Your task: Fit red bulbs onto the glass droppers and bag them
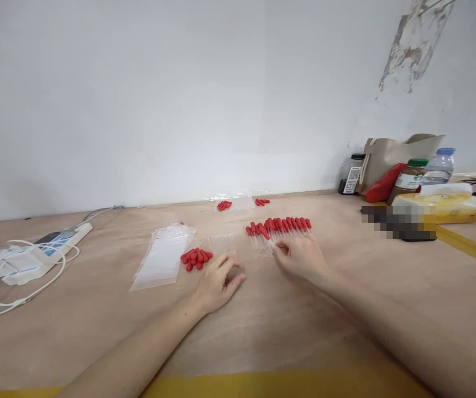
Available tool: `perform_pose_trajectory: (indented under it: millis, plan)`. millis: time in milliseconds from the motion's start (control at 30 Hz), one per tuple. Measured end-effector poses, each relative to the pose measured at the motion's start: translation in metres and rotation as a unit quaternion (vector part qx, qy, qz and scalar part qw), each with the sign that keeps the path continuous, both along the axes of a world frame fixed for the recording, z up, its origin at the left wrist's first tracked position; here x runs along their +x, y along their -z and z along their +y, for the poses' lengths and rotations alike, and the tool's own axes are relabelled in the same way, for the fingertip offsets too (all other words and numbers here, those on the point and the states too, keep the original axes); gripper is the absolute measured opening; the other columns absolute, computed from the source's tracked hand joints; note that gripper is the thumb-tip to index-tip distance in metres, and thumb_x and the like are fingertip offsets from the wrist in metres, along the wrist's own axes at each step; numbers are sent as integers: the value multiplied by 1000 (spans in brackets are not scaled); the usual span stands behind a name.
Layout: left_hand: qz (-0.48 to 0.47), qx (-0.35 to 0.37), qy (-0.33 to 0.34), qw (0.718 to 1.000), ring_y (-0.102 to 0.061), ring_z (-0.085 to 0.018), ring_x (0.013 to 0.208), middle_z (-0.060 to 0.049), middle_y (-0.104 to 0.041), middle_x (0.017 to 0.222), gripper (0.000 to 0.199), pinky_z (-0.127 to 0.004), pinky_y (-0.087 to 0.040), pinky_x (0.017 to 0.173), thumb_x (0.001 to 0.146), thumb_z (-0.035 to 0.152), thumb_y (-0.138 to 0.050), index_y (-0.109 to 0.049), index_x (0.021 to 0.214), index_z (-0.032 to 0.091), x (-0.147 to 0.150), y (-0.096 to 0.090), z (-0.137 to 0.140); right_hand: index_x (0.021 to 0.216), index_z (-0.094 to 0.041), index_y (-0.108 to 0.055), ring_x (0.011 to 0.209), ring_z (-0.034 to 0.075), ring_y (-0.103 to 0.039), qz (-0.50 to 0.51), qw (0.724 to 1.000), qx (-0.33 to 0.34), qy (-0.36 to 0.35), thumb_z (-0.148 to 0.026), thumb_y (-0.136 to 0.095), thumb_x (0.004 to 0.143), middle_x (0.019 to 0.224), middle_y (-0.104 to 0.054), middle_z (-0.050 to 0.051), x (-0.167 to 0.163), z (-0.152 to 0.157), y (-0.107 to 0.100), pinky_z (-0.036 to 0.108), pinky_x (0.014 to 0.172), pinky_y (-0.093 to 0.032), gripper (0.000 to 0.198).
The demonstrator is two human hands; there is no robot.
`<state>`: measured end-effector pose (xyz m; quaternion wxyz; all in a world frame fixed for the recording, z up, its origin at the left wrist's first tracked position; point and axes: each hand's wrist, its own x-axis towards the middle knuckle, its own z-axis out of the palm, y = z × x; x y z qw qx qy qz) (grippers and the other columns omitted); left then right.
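My right hand (302,257) pinches the clear tube of a dropper with a red rubber bulb (265,232). The held dropper lies slantwise over a row of similar red-bulbed droppers (289,223), set side by side with bulbs pointing away from me. My left hand (220,283) rests on the table, fingers bent and thumb apart, with nothing visible in it. Just beyond its fingertips are several thin clear tubes (223,243) without bulbs. Left of them sits a heap of loose red rubber bulbs (195,257). Clear plastic bags (163,257) lie in a stack beside the heap.
More red pieces (224,205) lie by a clear plastic bag (241,203) near the wall. A power strip (51,255) with white cables is at left. At right stand a tissue pack (445,207), a jar (407,179), a water bottle (440,166) and a grey bag (395,157).
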<state>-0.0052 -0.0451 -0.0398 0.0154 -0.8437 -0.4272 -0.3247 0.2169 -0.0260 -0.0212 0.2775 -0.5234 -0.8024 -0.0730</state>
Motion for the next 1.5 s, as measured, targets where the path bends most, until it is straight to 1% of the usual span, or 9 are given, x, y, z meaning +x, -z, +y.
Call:
perform_pose_trajectory:
  millis: [133,267,567,767,867,967,1100,1233,1500]
  plan:
    - [39,-97,147,984,-54,-19,98,-7,-56,108,24,-32,-44,85,83,28,-50,-56,104,20,3,-6,-3,56,-18,-59,59,13,-53,80,984,-98,125,-31,-45,74,59,-61,1,0,32,-11,27,62,-26,26]
    - [80,-165,234,955,-43,-19,116,-7,-47,127,39,-35,-35,97,85,28,-47,-45,123,22,5,-11,-4,57,-19,-61,68,19,-56,77,971,-127,188,-37,-43,74,65,-64,5,-13,62,-10,30,65,-28,30]
    - [88,-183,225,953,-41,-17,118,-6,-46,128,39,-35,-31,101,86,30,-45,-46,124,22,3,-11,0,70,-17,-63,71,22,-58,50,970,-120,205,-44,-43,74,72,-65,8,-21,72,8,40,76,-28,34]
    - [75,-155,218,960,-46,-18,114,-6,-50,125,35,-34,-36,98,86,29,-45,-50,120,22,6,-5,-2,74,-19,-62,77,19,-58,78,987,-91,103,-33,-45,76,77,-66,5,-37,54,2,31,72,-34,22]
    - [23,-82,141,986,-51,-18,106,-7,-54,117,27,-31,-41,91,83,28,-49,-59,106,21,2,-9,1,77,-18,-64,81,19,-59,78,982,-162,53,-25,-47,74,84,-66,8,-57,50,-4,27,67,-38,19]
    - [-79,-12,-36,996,-57,-17,85,-6,-60,93,19,-27,-46,75,81,30,-48,-62,84,18,-21,-25,16,81,-15,-65,84,19,-59,84,972,-216,37,-20,-50,70,88,-65,10,-76,56,-12,24,68,-41,19]
    - [-93,-119,-259,954,-55,-16,71,-1,-61,77,16,-23,-42,60,71,34,-53,-59,70,18,-78,-43,43,89,-10,-64,84,21,-60,86,962,-255,55,-17,-55,65,93,-64,14,-97,75,-19,23,63,-44,27]
    - [-89,-213,-287,930,-53,-15,53,0,-58,55,22,-23,-35,49,67,36,-54,-61,60,16,-117,-37,56,92,-8,-64,74,23,-63,76,950,-294,70,-13,-56,61,85,-65,16,-111,92,-16,25,54,-45,32]
    - [-79,-271,-307,909,-53,-18,53,-3,-61,53,19,-24,-34,47,60,34,-62,-65,59,16,-124,-18,66,79,-8,-67,60,24,-62,56,936,-336,87,-10,-61,54,64,-64,14,-119,107,-9,27,48,-45,26]
